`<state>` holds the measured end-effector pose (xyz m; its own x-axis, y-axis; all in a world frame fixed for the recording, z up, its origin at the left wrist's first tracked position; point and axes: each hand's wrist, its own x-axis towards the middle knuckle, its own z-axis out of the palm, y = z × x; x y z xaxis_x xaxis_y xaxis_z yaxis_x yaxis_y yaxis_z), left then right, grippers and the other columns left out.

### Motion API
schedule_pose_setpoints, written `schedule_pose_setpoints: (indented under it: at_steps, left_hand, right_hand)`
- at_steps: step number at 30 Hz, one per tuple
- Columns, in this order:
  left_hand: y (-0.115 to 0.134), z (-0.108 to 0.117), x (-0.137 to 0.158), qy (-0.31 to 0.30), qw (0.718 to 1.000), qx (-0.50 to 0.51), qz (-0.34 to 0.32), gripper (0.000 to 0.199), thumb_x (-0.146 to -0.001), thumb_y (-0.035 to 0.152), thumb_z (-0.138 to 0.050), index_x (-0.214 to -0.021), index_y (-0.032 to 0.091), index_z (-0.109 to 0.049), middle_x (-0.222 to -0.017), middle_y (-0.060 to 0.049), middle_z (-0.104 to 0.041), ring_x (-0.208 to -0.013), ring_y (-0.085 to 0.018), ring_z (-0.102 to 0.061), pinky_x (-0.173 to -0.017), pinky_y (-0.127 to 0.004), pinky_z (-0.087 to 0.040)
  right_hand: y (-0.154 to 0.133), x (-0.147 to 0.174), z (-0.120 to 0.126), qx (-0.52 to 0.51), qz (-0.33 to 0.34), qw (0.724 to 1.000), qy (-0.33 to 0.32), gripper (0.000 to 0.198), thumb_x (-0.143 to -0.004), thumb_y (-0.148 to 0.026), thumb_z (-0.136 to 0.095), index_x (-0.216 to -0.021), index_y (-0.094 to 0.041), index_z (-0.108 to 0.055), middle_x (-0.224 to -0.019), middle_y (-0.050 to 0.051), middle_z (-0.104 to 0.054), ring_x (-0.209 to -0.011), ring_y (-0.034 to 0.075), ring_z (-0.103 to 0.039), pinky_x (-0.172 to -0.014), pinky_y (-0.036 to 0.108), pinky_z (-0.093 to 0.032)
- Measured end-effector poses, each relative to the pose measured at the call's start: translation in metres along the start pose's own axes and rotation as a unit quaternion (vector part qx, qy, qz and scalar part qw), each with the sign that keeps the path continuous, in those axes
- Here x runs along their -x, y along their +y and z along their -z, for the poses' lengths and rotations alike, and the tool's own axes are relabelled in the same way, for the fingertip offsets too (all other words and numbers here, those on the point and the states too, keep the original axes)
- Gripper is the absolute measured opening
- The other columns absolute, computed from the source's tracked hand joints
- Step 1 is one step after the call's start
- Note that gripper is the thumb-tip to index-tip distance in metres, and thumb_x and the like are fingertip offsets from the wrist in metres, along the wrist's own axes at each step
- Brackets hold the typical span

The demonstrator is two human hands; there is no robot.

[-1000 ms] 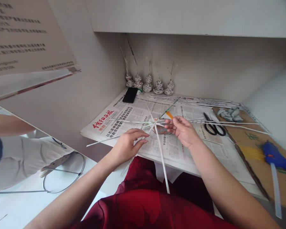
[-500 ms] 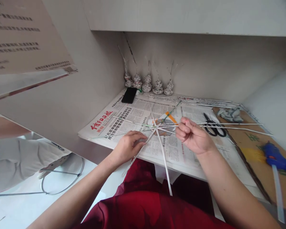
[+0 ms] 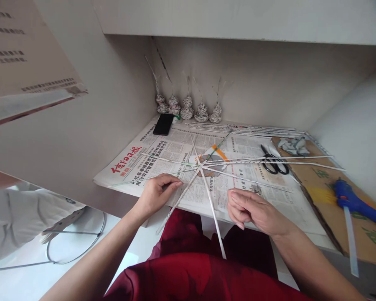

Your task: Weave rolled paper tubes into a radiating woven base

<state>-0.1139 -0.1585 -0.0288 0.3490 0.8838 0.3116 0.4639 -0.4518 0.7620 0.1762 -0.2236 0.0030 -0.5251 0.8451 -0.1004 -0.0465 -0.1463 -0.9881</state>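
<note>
Thin rolled-paper sticks (image 3: 211, 198) cross in a star on the newspaper, meeting at one hub. My left hand (image 3: 158, 192) hovers at the newspaper's near edge, left of the hub, its fingers loosely bent and apart from the thumb, with nothing seen between them. Beside its fingertips a printed paper stick (image 3: 178, 200) slants down toward my lap. Right of the white stick that points at me, my right hand (image 3: 249, 209) is loosely curled over the near edge of the table, no stick in it. Beneath the hub lies a grey and orange piece (image 3: 222, 153).
Several woven gourd-shaped paper pieces (image 3: 187, 109) stand along the back wall near a black phone (image 3: 163, 124). More paper sticks (image 3: 244, 130) lie behind. Black-handled scissors (image 3: 274, 162), cardboard (image 3: 322, 188) and a blue glue gun (image 3: 354, 200) are at right. A shelf (image 3: 238, 21) overhangs the table.
My right hand has let go of the sticks on the right and moved down toward me. My left hand has drawn slightly left. The view has shifted a little.
</note>
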Motion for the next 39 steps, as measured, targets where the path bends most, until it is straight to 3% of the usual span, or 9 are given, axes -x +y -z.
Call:
schedule_pose_setpoints:
  at_steps: [4, 8, 10, 15, 20, 26, 30, 34, 39]
  left_hand:
    - [-0.007, -0.005, 0.002, 0.024, 1.0, 0.006, -0.001, 0.019, -0.088, 0.035, -0.058, -0.089, 0.021, -0.071, -0.089, -0.004, -0.072, -0.083, -0.016, -0.066, -0.077, -0.026, -0.05]
    - [-0.008, -0.011, 0.005, 0.047, 0.996, -0.034, -0.068, 0.016, -0.087, 0.031, -0.059, -0.087, 0.021, -0.072, -0.089, -0.005, -0.072, -0.087, -0.018, -0.065, -0.083, -0.03, -0.05]
    - [-0.007, -0.012, 0.007, 0.052, 0.994, -0.044, -0.089, 0.015, -0.086, 0.029, -0.059, -0.088, 0.021, -0.072, -0.089, -0.005, -0.073, -0.087, -0.018, -0.065, -0.084, -0.031, -0.05]
    - [-0.007, -0.012, 0.008, 0.062, 0.992, -0.046, -0.099, 0.015, -0.086, 0.029, -0.06, -0.085, 0.02, -0.072, -0.088, -0.004, -0.073, -0.086, -0.017, -0.065, -0.084, -0.032, -0.051]
    - [-0.007, -0.01, 0.006, 0.06, 0.995, -0.028, -0.081, 0.017, -0.087, 0.031, -0.059, -0.085, 0.019, -0.072, -0.087, -0.005, -0.073, -0.083, -0.017, -0.065, -0.082, -0.031, -0.05]
    - [-0.005, -0.01, 0.004, 0.058, 0.998, 0.003, -0.025, 0.023, -0.086, 0.038, -0.059, -0.085, 0.019, -0.072, -0.084, -0.005, -0.073, -0.081, -0.017, -0.065, -0.077, -0.027, -0.049]
    - [-0.003, -0.007, 0.001, 0.047, 0.997, 0.047, 0.035, 0.029, -0.087, 0.042, -0.057, -0.081, 0.019, -0.073, -0.08, -0.004, -0.073, -0.076, -0.015, -0.066, -0.071, -0.025, -0.048]
    - [0.001, -0.002, -0.002, 0.03, 0.994, 0.084, 0.062, 0.036, -0.088, 0.045, -0.054, -0.074, 0.017, -0.072, -0.074, -0.004, -0.072, -0.072, -0.016, -0.065, -0.069, -0.025, -0.048]
    - [0.004, 0.002, -0.024, 0.042, 0.993, 0.101, 0.047, 0.031, -0.087, 0.044, -0.055, -0.089, 0.018, -0.072, -0.085, -0.005, -0.073, -0.075, -0.016, -0.065, -0.068, -0.026, -0.05]
  right_hand:
    - [0.003, 0.018, 0.002, 0.054, -0.014, 0.998, 0.031, 0.036, -0.098, -0.039, -0.041, -0.067, -0.02, -0.041, -0.052, -0.005, -0.039, -0.052, 0.01, -0.048, -0.056, 0.026, -0.039]
    - [0.006, 0.03, 0.002, 0.084, -0.051, 0.993, 0.065, 0.019, -0.093, -0.036, -0.054, -0.084, -0.019, -0.051, -0.071, 0.0, -0.057, -0.065, 0.011, -0.053, -0.062, 0.026, -0.043]
    - [0.01, 0.033, 0.001, 0.097, -0.064, 0.99, 0.083, 0.017, -0.091, -0.036, -0.057, -0.09, -0.019, -0.053, -0.075, 0.001, -0.059, -0.066, 0.012, -0.054, -0.063, 0.026, -0.044]
    - [0.02, 0.035, 0.002, 0.121, -0.049, 0.983, 0.126, 0.019, -0.091, -0.035, -0.057, -0.081, -0.019, -0.055, -0.071, 0.001, -0.06, -0.063, 0.011, -0.053, -0.061, 0.025, -0.043]
    - [0.024, 0.037, 0.005, 0.107, -0.034, 0.987, 0.117, 0.023, -0.094, -0.036, -0.05, -0.078, -0.02, -0.054, -0.072, 0.001, -0.057, -0.066, 0.013, -0.055, -0.061, 0.027, -0.044]
    - [0.025, 0.033, 0.002, 0.109, -0.016, 0.986, 0.127, 0.042, -0.097, -0.04, -0.041, -0.06, -0.02, -0.045, -0.056, -0.001, -0.046, -0.059, 0.013, -0.054, -0.059, 0.027, -0.04]
    - [0.026, 0.032, 0.006, 0.144, -0.016, 0.985, 0.099, 0.042, -0.095, -0.043, -0.046, -0.061, -0.019, -0.051, -0.06, 0.002, -0.055, -0.058, 0.013, -0.053, -0.058, 0.028, -0.039]
    - [0.029, 0.031, 0.011, 0.068, -0.005, 0.992, 0.109, 0.041, -0.094, -0.044, -0.046, -0.062, -0.02, -0.05, -0.06, 0.002, -0.052, -0.062, 0.017, -0.056, -0.056, 0.029, -0.041]
    - [0.026, 0.026, 0.014, -0.084, -0.037, 0.982, 0.164, 0.035, -0.094, -0.039, -0.049, -0.065, -0.019, -0.049, -0.064, 0.0, -0.046, -0.064, 0.015, -0.055, -0.052, 0.026, -0.041]
